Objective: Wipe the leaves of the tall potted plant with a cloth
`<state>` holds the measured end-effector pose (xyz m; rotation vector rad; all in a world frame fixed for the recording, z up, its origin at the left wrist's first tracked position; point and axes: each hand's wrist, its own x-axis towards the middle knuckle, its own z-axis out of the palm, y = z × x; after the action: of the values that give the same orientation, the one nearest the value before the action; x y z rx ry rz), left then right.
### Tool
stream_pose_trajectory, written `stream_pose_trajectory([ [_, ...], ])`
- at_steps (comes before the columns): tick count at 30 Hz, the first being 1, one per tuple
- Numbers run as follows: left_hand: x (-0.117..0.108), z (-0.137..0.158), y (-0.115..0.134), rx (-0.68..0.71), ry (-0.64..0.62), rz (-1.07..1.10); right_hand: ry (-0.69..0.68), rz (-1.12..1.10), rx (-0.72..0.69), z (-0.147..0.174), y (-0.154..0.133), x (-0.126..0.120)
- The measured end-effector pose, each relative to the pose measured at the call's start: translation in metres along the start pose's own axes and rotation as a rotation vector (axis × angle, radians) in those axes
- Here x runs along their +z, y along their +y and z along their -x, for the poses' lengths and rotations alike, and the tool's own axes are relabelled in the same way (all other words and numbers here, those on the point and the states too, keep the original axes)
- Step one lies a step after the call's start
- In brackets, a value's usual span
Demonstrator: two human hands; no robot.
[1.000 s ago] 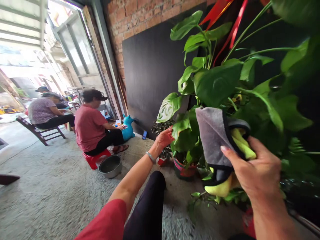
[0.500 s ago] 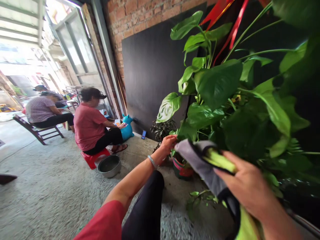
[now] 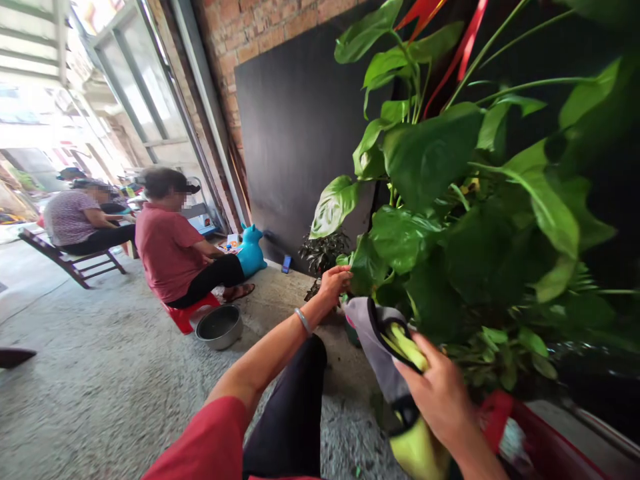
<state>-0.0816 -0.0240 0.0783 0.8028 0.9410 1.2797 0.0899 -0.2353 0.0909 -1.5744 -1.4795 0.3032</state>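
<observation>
My left hand [image 3: 334, 287] reaches forward with its fingers pinched at the edge of a dark green leaf [image 3: 369, 267] on a large potted plant; the fingertips partly cover the contact. In my right hand [image 3: 440, 393] is a grey and yellow-green cloth [image 3: 380, 363] with black trim, gripped between thumb and fingers. Its grey end points toward the leaf, just below my left hand, and its yellow-green part hangs down, blurred. Big glossy leaves [image 3: 433, 153] rise above both hands.
A person in a red shirt [image 3: 167, 243] sits on a red stool [image 3: 193, 313] beside a metal basin [image 3: 219, 327]. Others sit farther back, near a wooden chair [image 3: 75, 260]. A blue animal-shaped toy [image 3: 253, 252] and a phone [image 3: 286, 264] stand by the dark board [image 3: 305, 133]. A red container [image 3: 550, 433] is lower right.
My right hand and the cloth have moved left and down, away from the upper leaves. My left hand stays at the leaf edge. The red container has come into view.
</observation>
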Motion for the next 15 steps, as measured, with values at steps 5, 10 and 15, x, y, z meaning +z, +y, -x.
stream_pose_trajectory([
  [5, 0.016, 0.007, 0.002, -0.017, 0.002, -0.023, 0.428, 0.083, -0.014, -0.036, -0.043, -0.074],
  [10, 0.026, 0.014, 0.0, -0.03, 0.014, -0.041, 0.193, 0.096, -0.076, -0.078, -0.039, -0.019],
  [15, -0.003, 0.017, -0.002, 0.023, 0.1, -0.051, 0.065, 0.04, 0.071, 0.001, 0.021, 0.013],
])
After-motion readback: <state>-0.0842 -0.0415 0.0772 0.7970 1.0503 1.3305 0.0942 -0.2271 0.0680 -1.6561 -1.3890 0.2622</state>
